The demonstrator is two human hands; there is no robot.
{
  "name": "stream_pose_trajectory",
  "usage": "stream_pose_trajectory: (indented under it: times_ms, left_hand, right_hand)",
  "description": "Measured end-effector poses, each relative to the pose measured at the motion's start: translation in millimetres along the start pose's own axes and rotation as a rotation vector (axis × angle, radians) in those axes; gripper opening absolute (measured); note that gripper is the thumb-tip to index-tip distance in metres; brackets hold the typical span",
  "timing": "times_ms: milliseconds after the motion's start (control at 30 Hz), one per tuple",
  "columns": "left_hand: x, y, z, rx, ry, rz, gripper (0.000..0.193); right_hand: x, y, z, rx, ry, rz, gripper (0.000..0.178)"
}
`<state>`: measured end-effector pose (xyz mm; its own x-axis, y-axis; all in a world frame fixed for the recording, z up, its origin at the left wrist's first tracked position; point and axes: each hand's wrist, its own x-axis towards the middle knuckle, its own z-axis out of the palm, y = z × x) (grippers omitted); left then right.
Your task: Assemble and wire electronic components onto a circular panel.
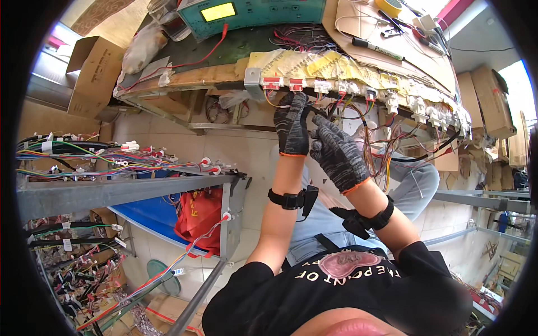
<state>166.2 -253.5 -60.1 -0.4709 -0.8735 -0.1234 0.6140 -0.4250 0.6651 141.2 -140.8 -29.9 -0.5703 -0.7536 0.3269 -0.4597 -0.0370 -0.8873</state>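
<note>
Both hands wear dark grey knitted gloves with orange cuffs. My left hand is raised at the bench's front edge, fingers curled just below a red connector. What those fingers hold, if anything, is hidden. Close by on the right, my right hand has its fingers bent together toward the left hand, and I cannot make out what is between them. A row of white and red connectors is fixed along the bench edge. From these hangs a bundle of coloured wires, to the right of my right hand.
A teal device with a lit yellow display stands on the bench. A black marker lies on cardboard. At left, a metal rack carries wire harnesses; a red bag sits beneath. Cardboard boxes stand beyond.
</note>
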Motion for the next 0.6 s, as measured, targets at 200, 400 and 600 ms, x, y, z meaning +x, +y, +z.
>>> stream_pose_trajectory:
  times_ms: [200,400,600]
  left_hand:
    - [-3.1,7.3,9.3,0.134,0.067,0.077,0.015]
    - [9.8,1.4,-10.2,-0.098,0.003,0.048,0.018]
    - [19.1,10.9,-21.4,-0.370,-0.217,-0.279,0.027]
  right_hand:
    - [0.8,0.3,7.0,0.098,0.000,0.064,0.025]
    - [-1.8,8.4,0.5,0.794,-0.024,0.362,0.046]
    - [5.5,4.1,-0.1,0.884,0.081,0.447,0.025]
